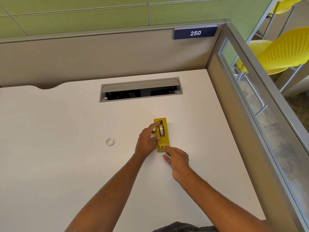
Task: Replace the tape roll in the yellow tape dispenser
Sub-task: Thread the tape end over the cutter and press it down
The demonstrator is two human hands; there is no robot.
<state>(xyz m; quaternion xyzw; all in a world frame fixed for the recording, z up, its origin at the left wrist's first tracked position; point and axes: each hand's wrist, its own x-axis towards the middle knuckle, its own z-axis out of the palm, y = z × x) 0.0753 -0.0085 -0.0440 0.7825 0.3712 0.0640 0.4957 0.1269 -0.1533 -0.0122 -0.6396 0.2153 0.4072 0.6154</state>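
The yellow tape dispenser (165, 134) lies on the white desk (66, 164), right of centre, its long side pointing away from me. A tape roll (161, 129) sits in its slot. My left hand (147, 141) grips the dispenser's left side, index finger stretched along the top near the roll. My right hand (177, 160) is at the near end, a fingertip touching the cutter end. A small white ring, a bare tape core (109, 141), lies flat on the desk, well to the left of the dispenser.
A grey cable hatch (140, 89) is set into the desk behind the dispenser, its lid open. Beige partition walls close the back and right sides, with a blue sign reading 250 (195, 33). Yellow chairs (280, 52) stand beyond the right partition.
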